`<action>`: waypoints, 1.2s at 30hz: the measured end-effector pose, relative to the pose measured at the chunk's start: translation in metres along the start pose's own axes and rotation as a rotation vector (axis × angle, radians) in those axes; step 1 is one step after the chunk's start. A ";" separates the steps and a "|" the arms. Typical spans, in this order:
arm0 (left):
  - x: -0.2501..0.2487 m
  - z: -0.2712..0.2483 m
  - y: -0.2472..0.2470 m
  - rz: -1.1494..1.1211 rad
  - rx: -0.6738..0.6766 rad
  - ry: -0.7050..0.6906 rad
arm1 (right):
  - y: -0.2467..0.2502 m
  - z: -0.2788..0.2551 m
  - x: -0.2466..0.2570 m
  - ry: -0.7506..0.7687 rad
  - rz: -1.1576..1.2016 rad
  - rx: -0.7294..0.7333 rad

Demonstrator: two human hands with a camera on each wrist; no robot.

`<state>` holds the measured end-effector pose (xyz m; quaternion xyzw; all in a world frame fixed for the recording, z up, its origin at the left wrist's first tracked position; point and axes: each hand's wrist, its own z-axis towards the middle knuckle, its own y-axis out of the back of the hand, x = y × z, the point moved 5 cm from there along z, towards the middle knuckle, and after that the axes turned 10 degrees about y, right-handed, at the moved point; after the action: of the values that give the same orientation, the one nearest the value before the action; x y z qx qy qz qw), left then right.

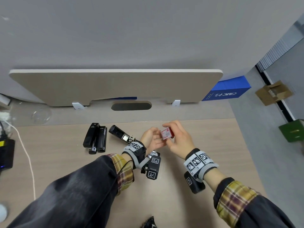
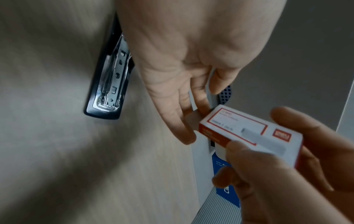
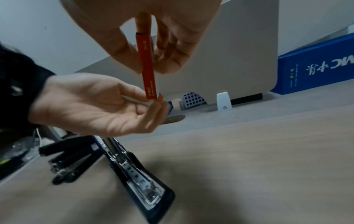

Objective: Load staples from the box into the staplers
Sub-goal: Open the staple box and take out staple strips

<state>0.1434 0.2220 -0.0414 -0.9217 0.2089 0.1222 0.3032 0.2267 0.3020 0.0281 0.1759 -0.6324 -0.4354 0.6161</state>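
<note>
My right hand [image 1: 169, 136] grips a small red and white staple box [image 1: 166, 133] above the desk, thumb on one broad face and fingers on the other. My left hand [image 1: 158, 135] pinches the box's end flap between thumb and fingertips; in the right wrist view the flap [image 3: 160, 97] sticks out a little from the box [image 3: 147, 66]. An opened black stapler [image 1: 121, 134] lies just left of the hands, its metal channel [image 2: 109, 84] exposed. Two closed black staplers [image 1: 96, 139] lie side by side further left.
A beige divider panel [image 1: 115, 86] stands along the desk's back edge with a cable slot [image 1: 131, 105] below it. A blue box [image 1: 227, 89] sits at the back right. A white cable [image 1: 26, 153] and a black device [image 1: 6, 153] lie at the left.
</note>
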 end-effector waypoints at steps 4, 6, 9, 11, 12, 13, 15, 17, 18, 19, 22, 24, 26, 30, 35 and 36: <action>0.003 -0.001 -0.002 -0.034 0.014 0.035 | -0.003 0.001 0.003 0.009 0.018 -0.035; 0.003 -0.003 -0.003 -0.028 0.016 0.044 | -0.007 0.002 0.006 0.024 0.007 -0.015; 0.003 -0.002 -0.001 -0.021 0.019 0.039 | -0.010 0.002 0.008 0.020 0.009 -0.015; 0.002 0.000 0.000 -0.038 0.014 0.033 | -0.010 0.002 0.010 0.011 0.031 -0.029; 0.002 0.000 0.001 -0.045 0.010 0.031 | -0.009 0.002 0.011 0.015 0.038 -0.037; 0.001 0.000 0.000 -0.054 0.008 0.029 | -0.008 0.002 0.013 0.027 0.038 -0.045; 0.000 -0.001 0.001 -0.056 -0.005 0.026 | -0.006 -0.001 0.016 0.045 0.028 -0.050; 0.001 0.001 0.002 -0.058 -0.014 0.025 | -0.003 -0.004 0.014 0.021 0.046 -0.092; 0.001 0.000 0.001 -0.054 -0.018 0.025 | -0.001 -0.006 0.013 0.015 0.061 -0.111; 0.001 0.000 0.001 -0.046 -0.028 0.025 | 0.000 -0.006 0.014 0.027 0.064 -0.113; 0.002 0.001 -0.001 -0.023 -0.009 0.036 | 0.000 -0.008 0.019 0.068 0.035 -0.111; 0.004 0.002 -0.001 -0.032 -0.013 0.036 | 0.002 -0.008 0.021 0.092 0.020 -0.128; 0.004 0.006 0.000 -0.033 -0.004 0.034 | 0.003 -0.008 0.023 0.114 0.011 -0.133; 0.005 0.009 -0.003 -0.024 0.026 0.028 | 0.001 -0.011 0.028 0.145 0.014 -0.116; 0.003 0.007 -0.006 -0.033 0.072 0.033 | -0.003 -0.010 0.026 0.105 0.041 -0.096; 0.002 0.007 -0.006 -0.038 0.068 0.035 | -0.003 -0.009 0.026 0.097 0.046 -0.091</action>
<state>0.1474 0.2300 -0.0452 -0.9166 0.2006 0.0933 0.3329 0.2297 0.2777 0.0408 0.1540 -0.5852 -0.4405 0.6632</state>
